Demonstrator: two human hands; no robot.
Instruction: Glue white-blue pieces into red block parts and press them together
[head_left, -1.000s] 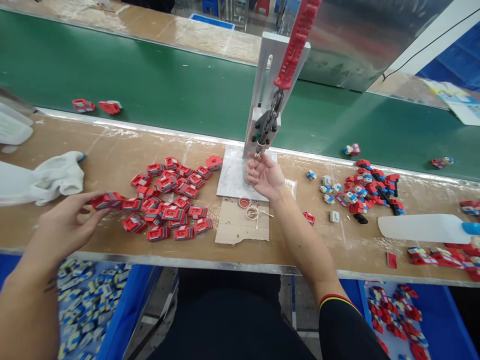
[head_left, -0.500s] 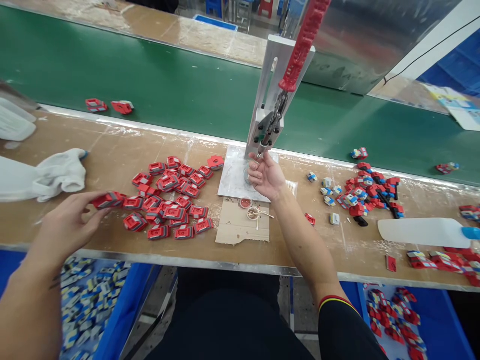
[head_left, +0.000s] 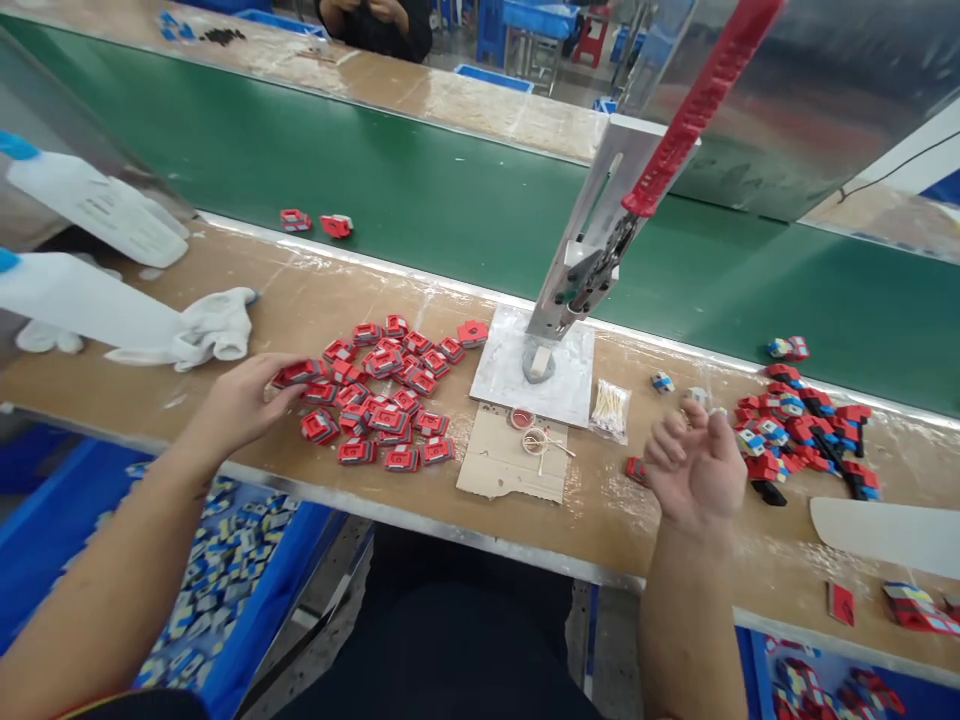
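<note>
My left hand (head_left: pixel 251 405) pinches a red and grey plastic toy part (head_left: pixel 301 373) between thumb and fingers, at the left edge of a pile of similar red parts (head_left: pixel 386 417). Palm up, my right hand (head_left: pixel 696 468) hovers over the bench with loosely curled fingers and the thumb apart; no object shows in it. Just beyond its fingertips lie small blue, white and yellow parts (head_left: pixel 663 382). A hand press (head_left: pixel 592 275) with a red lever (head_left: pixel 701 110) stands in the middle. On its white base plate (head_left: pixel 495 375), a small pale block sits in a grey holder (head_left: pixel 538 363).
Cardboard (head_left: pixel 480 465) carries two small round dishes and cotton swabs. A bag of swabs (head_left: pixel 611 408) lies beside it. Red-blue assemblies (head_left: pixel 806 425) are heaped at right, near a white bottle (head_left: pixel 885 535). White gloves (head_left: pixel 217 325) lie left. A green belt (head_left: pixel 420 195) runs behind.
My right hand has left the press and moved right, its fingers loosening. My left hand still pinches the red part. The camera view has shifted left.
</note>
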